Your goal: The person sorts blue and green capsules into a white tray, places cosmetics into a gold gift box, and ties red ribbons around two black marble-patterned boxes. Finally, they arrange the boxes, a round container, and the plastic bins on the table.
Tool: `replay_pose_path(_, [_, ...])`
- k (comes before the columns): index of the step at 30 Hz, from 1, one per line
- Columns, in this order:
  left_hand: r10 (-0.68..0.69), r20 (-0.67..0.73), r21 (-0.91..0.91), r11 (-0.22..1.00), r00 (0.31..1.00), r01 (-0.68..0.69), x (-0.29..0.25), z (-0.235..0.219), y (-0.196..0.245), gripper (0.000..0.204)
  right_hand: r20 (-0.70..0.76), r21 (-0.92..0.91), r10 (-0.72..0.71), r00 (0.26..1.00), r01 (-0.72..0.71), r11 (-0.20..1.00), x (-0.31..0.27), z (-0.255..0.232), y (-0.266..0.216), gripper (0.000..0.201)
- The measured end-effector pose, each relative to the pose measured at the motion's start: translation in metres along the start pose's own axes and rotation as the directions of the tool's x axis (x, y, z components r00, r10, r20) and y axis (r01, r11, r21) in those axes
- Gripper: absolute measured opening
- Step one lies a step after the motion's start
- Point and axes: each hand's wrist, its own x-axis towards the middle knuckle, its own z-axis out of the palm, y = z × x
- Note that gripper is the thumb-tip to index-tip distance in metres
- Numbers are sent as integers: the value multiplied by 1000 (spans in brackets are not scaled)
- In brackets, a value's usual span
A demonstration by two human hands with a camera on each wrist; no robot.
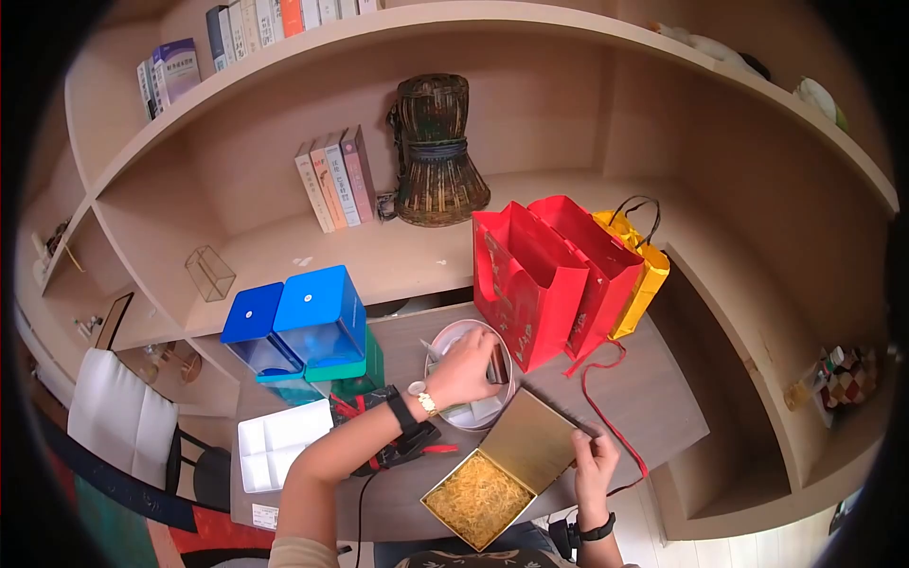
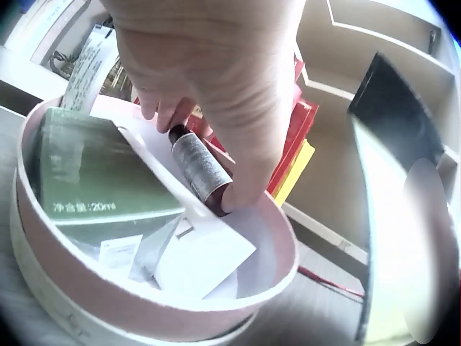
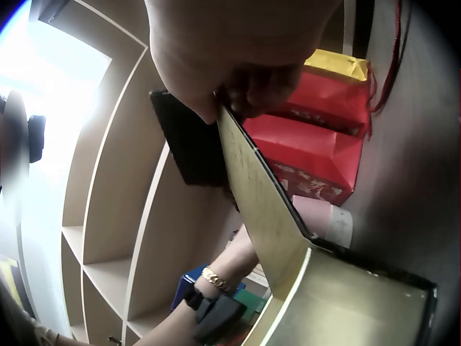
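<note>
My left hand (image 1: 462, 371) reaches down into a round pink box (image 2: 79, 277). Between its thumb and fingers it grips a small dark bottle (image 2: 200, 169) with a grey label. A green carton (image 2: 101, 166) and white cards (image 2: 205, 252) lie in the same pink box. With my right hand (image 1: 596, 464) I pinch the edge of a raised, gold-lined lid (image 1: 538, 431). That lid is hinged to a square box, whose inside is filled with yellow shredded paper (image 1: 476, 497). In the right wrist view, the thumb and fingers lie on either side of the lid's edge.
Red paper bags (image 1: 530, 298) and a yellow bag (image 1: 649, 284) stand behind the pink box. Blue boxes (image 1: 322, 308) and a white divided tray (image 1: 275, 445) are at the left. A black bag with red parts (image 1: 402, 454) lies under my left forearm.
</note>
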Motion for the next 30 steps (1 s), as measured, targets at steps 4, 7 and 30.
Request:
replay_pose_path(4, [-82,-230,-62,996,970,70,-18,-39,28,71,-264,345,102,959,-5,938,0,1,16,19])
replay_pose_path(7, [-100,-201,-140,988,974,72,-45,-60,55,74,-332,429,141,933,16,903,3,-4,30,26])
replay_pose_path(30, [-189,290,329,940,938,88,21,12,3,41,-173,639,280,944,-108,761,-2,-2,54,31])
